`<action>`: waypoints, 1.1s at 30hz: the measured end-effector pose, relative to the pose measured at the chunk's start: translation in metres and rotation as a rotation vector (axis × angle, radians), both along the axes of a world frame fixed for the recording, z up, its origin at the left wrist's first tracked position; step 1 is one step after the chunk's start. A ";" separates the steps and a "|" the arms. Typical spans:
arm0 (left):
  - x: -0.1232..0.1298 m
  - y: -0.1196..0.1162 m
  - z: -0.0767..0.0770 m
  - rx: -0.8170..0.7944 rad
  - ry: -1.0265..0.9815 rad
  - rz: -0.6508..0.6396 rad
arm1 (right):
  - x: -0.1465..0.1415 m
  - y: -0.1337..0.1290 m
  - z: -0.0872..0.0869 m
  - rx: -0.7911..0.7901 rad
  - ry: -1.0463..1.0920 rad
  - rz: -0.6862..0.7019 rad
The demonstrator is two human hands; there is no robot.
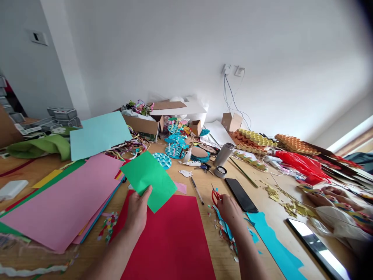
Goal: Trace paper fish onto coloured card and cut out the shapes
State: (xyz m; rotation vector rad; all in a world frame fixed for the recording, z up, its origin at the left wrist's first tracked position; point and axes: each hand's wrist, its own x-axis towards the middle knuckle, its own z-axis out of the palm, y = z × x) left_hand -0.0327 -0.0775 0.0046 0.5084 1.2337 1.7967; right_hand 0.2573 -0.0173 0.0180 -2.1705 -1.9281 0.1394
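My left hand (139,210) pinches a green sheet of paper (154,177) by its lower left edge, thumb on top, tilted above a large red sheet (175,237). To the right, my right hand (230,209) is closed on red-handled scissors (215,196), with the blades pointing away. Small colored paper scraps (221,225) lie under my right wrist. Between the hands are a pen (197,190), a white fish-shaped cutout (185,173) and a small pink paper piece (180,188).
Pink sheets (67,198) are stacked at left, beneath a light blue sheet (101,134). A steel flask (224,154) stands behind a black phone (241,195). Blue torn paper (274,245) and another phone (316,247) lie right. Egg trays (256,138) and a cardboard box (142,125) sit by the wall.
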 end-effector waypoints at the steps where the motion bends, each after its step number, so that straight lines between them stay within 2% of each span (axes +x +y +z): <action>1: 0.000 0.000 0.001 0.012 -0.029 -0.019 | -0.001 0.001 0.006 0.016 0.042 0.011; 3: 0.000 0.000 0.004 0.041 -0.092 -0.056 | -0.010 0.001 0.020 0.051 0.241 0.077; 5: -0.001 0.000 0.007 0.064 -0.141 -0.080 | -0.029 -0.003 0.033 0.078 0.677 0.209; 7: -0.003 0.000 0.011 0.086 -0.173 -0.100 | -0.054 -0.010 0.040 0.051 0.995 0.373; 10: -0.008 -0.001 0.016 0.121 -0.194 -0.112 | -0.087 -0.023 0.040 -0.073 1.291 0.565; 13: -0.012 -0.002 0.021 0.166 -0.201 -0.107 | -0.104 -0.035 0.031 -0.223 1.454 0.675; 18: -0.018 -0.005 0.028 0.308 -0.179 -0.076 | -0.104 -0.043 0.019 -0.419 1.374 0.759; 23: -0.026 -0.008 0.036 0.391 -0.121 -0.010 | -0.100 -0.045 0.015 -0.384 1.209 0.879; 28: -0.024 -0.008 0.035 0.369 -0.123 -0.009 | -0.105 -0.048 0.014 -0.381 0.944 0.901; 33: -0.020 -0.007 0.031 0.343 -0.129 -0.041 | -0.108 -0.049 0.016 -0.343 0.900 0.909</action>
